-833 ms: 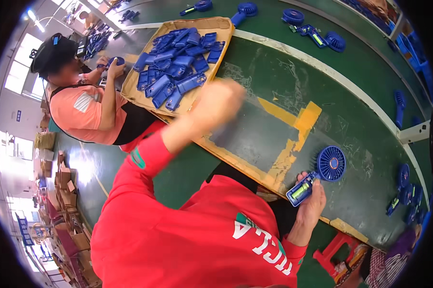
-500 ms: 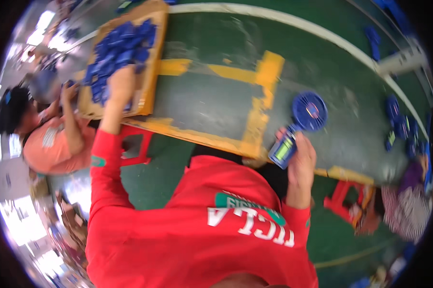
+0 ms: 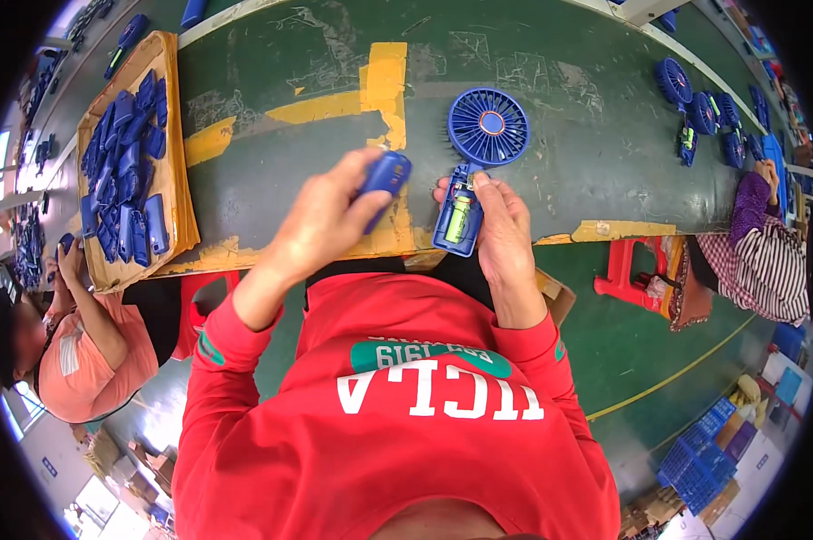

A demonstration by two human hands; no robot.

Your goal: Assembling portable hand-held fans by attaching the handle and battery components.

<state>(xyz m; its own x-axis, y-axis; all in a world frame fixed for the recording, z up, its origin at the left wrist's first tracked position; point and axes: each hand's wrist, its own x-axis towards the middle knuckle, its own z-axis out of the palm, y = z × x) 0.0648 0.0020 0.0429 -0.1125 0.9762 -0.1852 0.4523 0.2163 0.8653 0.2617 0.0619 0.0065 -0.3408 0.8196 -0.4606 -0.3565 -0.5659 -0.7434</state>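
Note:
In my right hand (image 3: 505,225) is a blue handheld fan (image 3: 489,126), gripped by its handle with the round grille pointing away from me. The handle's back is uncovered, and a green battery (image 3: 459,219) shows inside it. My left hand (image 3: 321,216) pinches a blue handle cover (image 3: 387,184), a little to the left of the fan and apart from it. At the left, a cardboard tray (image 3: 188,202) holds a heap of similar blue covers (image 3: 123,166).
Several more fans (image 3: 704,108) lie at the table's far right, near a person in a striped top (image 3: 771,274). A person in an orange top (image 3: 96,351) sits at the left beside the tray. A red stool (image 3: 627,274) stands under the table's right edge.
My left hand has come out of the tray with a blue cover and moved right toward the fan. My right hand still holds the fan. The view has shifted.

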